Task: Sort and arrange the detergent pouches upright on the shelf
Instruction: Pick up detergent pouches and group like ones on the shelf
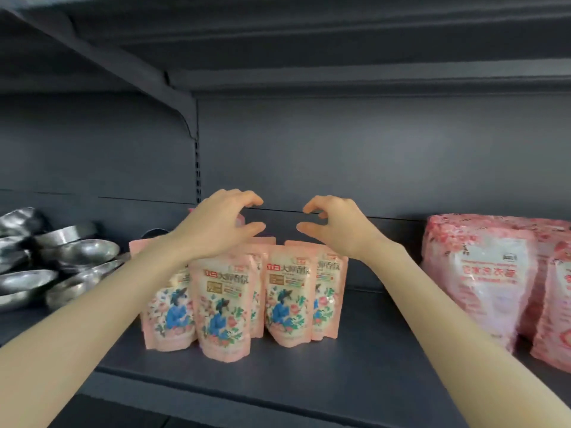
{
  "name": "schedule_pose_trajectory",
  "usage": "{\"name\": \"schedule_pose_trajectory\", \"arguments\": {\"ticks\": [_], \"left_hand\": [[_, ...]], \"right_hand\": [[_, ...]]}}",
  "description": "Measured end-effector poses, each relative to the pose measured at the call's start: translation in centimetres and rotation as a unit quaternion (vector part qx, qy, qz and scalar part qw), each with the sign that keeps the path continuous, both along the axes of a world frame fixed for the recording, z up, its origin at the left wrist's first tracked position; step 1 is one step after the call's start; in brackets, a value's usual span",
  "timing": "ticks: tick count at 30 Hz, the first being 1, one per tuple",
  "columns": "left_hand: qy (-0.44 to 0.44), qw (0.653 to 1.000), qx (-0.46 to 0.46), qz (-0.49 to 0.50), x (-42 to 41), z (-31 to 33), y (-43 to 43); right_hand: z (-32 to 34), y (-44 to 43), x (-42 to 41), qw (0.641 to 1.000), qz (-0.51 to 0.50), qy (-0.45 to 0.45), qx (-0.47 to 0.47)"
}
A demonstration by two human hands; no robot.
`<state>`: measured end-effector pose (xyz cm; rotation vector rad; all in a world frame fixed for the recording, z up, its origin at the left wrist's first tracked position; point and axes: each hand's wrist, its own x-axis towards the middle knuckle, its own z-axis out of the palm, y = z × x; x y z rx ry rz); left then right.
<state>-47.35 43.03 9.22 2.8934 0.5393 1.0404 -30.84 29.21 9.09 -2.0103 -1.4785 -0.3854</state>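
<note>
Where both forearms reach over the shelf (370,366), detergent pouches (287,298) stand upright mid-shelf, the left forearm masking some; above them left hand (216,227) and right hand (340,230) hover half-curled, gripping nothing; metal bowls (77,254) left, larger pink bags (482,273) right.

Left forearm (92,319) bare and slender, right forearm (448,319) bare in the same way, both uncovered up to the picture edge, left hand (216,227) bare, right hand (340,227) bare, slim fingers (247,198)
</note>
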Motion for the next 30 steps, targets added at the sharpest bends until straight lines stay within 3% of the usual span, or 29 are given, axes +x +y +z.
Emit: {"name": "schedule_pose_trajectory", "arguments": {"ticks": [5, 11, 17, 21, 26, 30], "left_hand": [[0.015, 0.999, -0.034, -0.028, -3.0, 0.5, 8.2], [0.076, 0.991, -0.101, -0.051, -2.3, 0.8, 16.4], [0.114, 0.978, -0.152, -0.092, -0.7, 0.5, 19.9], [0.133, 0.973, -0.156, -0.108, 0.3, 0.1, 20.9], [0.094, 0.968, -0.218, -0.086, 1.3, -0.1, 22.2], [-0.038, 0.944, -0.308, -0.108, 1.7, 0.3, 22.8]], "right_hand": [[0.0, 7.9, -3.3, 0.999, 0.018, 0.045, 0.013], [0.1, 14.1, -4.0, 0.997, -0.011, 0.067, -0.040], [0.7, 17.5, -3.5, 0.990, -0.027, 0.075, -0.117], [1.2, 18.9, -3.1, 0.990, -0.011, 0.101, -0.101], [1.6, 20.7, -2.8, 0.996, -0.005, 0.087, -0.029], [2.9, 20.7, -2.3, 0.994, -0.015, 0.093, 0.063]]}}
